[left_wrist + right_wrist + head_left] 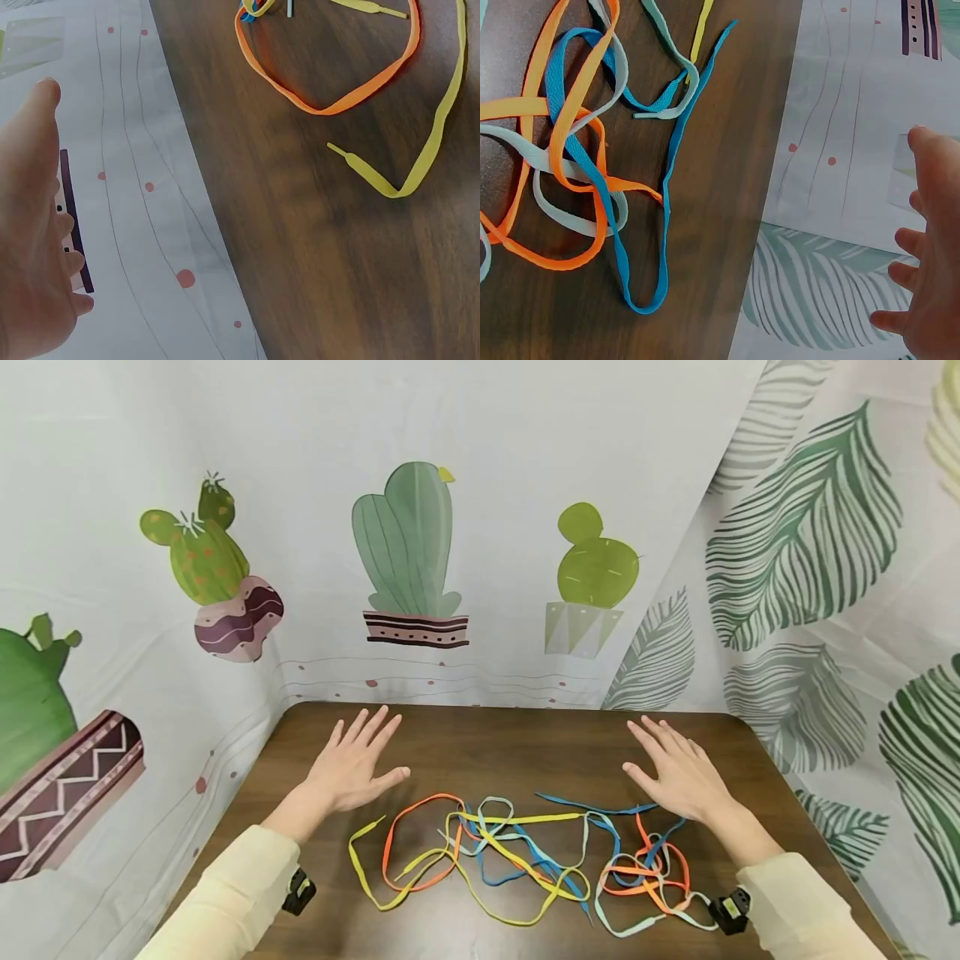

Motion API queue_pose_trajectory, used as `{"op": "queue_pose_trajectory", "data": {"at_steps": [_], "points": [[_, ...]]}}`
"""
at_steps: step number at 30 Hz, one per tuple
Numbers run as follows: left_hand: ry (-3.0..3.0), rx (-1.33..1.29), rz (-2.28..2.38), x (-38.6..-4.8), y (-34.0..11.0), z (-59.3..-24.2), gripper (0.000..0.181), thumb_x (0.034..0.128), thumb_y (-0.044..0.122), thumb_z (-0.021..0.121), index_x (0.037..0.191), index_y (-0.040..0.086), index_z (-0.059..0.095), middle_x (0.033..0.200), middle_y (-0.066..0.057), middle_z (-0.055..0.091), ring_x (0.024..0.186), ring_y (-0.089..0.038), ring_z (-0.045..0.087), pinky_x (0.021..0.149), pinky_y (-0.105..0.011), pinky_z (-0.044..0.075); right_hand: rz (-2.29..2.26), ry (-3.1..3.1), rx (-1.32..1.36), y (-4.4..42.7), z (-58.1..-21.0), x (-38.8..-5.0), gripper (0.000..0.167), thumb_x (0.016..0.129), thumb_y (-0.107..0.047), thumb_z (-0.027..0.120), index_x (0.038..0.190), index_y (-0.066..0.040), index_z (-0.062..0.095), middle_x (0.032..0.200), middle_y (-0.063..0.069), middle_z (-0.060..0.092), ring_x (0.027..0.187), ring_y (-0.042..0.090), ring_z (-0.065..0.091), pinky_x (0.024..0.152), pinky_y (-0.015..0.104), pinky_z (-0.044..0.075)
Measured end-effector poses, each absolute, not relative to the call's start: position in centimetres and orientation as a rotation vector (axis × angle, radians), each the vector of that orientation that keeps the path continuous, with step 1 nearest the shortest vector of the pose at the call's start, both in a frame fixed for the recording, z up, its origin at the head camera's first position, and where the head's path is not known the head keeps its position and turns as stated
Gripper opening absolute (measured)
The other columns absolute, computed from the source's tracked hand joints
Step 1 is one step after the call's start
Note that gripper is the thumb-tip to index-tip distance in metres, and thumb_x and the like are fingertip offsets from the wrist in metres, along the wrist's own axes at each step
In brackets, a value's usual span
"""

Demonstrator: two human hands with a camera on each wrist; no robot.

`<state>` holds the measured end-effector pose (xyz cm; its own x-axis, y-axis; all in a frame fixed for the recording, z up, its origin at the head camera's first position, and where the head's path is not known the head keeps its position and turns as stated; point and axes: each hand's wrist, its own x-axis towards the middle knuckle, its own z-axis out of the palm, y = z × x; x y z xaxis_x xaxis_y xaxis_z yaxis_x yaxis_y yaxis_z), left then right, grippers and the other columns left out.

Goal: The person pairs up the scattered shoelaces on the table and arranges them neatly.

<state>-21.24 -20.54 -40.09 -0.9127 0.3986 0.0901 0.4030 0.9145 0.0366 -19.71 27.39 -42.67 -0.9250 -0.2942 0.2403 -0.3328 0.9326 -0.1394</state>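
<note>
Several flat laces lie loosely tangled on the brown table: a yellow lace (367, 887), an orange lace (387, 847), a blue lace (615, 811) and a pale mint lace (626, 932). My left hand (351, 768) is held above the table's left part with fingers spread, touching nothing. On the other side my right hand (684, 777) hovers with straight fingers, above and beyond the blue lace. The left wrist view has my left hand (34, 232) at its left edge; the right wrist view has my right hand (934, 247) at its right edge. Neither holds anything.
The dark wooden table (495, 743) has rounded far corners. Behind and beside it hangs a pale cloth (315, 435) printed with cacti and leaves. A small black device (299, 892) is at the left wrist, and another black device (731, 911) at the right.
</note>
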Motion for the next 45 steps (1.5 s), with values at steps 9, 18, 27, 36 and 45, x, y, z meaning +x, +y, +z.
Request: {"op": "queue_pose_trajectory", "data": {"at_steps": [9, 18, 27, 36, 45], "points": [[-2.944, -0.651, -0.136, -21.5, -19.6, -40.8, 0.081, 0.0847, 0.066, 0.041, 0.148, 0.020, 0.019, 0.154, -0.006, 0.015, 0.139, -0.034, 0.018, 0.107, -0.058, 0.015, 0.226, -2.858, 0.482, 27.4, -42.9, -19.4, 0.060, 0.089, -0.044, 0.052, 0.138, -0.013, 0.040, 0.140, 0.016, 0.040, 0.124, 0.041, 0.039, 0.085, 0.063, 0.036], [-2.934, -0.663, -0.158, -21.7, -18.6, -41.8, 0.081, 0.0839, 0.066, 0.043, 0.147, 0.020, 0.020, 0.153, -0.007, 0.019, 0.138, -0.032, 0.021, 0.107, -0.057, 0.018, 0.256, -2.846, 0.490, 27.6, -43.3, -19.1, 0.054, 0.087, -0.038, 0.058, 0.133, -0.011, 0.047, 0.134, 0.017, 0.046, 0.116, 0.043, 0.045, 0.081, 0.061, 0.039], [-2.895, -0.687, -0.188, -21.7, -17.5, -43.1, 0.079, 0.0837, 0.061, 0.049, 0.146, 0.018, 0.026, 0.150, -0.008, 0.025, 0.134, -0.033, 0.030, 0.104, -0.056, 0.024, 0.291, -2.847, 0.504, 27.2, -44.3, -19.1, 0.050, 0.085, -0.032, 0.062, 0.129, -0.011, 0.051, 0.124, 0.017, 0.055, 0.109, 0.040, 0.051, 0.079, 0.059, 0.042], [-2.892, -0.717, -0.214, -21.9, -15.8, -45.6, 0.076, 0.0847, 0.061, 0.048, 0.143, 0.015, 0.032, 0.146, -0.010, 0.033, 0.128, -0.032, 0.038, 0.101, -0.053, 0.030, 0.321, -2.883, 0.493, 26.3, -45.4, -19.0, 0.041, 0.086, -0.031, 0.061, 0.122, -0.010, 0.058, 0.116, 0.014, 0.059, 0.104, 0.037, 0.055, 0.077, 0.057, 0.045], [-2.911, -0.708, -0.270, -21.9, -13.8, -47.8, 0.071, 0.0845, 0.057, 0.052, 0.140, 0.015, 0.039, 0.136, -0.009, 0.045, 0.123, -0.030, 0.043, 0.100, -0.049, 0.033, 0.373, -2.909, 0.506, 24.7, -46.5, -18.7, 0.038, 0.087, -0.032, 0.061, 0.119, -0.012, 0.060, 0.113, 0.010, 0.061, 0.099, 0.033, 0.059, 0.073, 0.051, 0.049]]}}
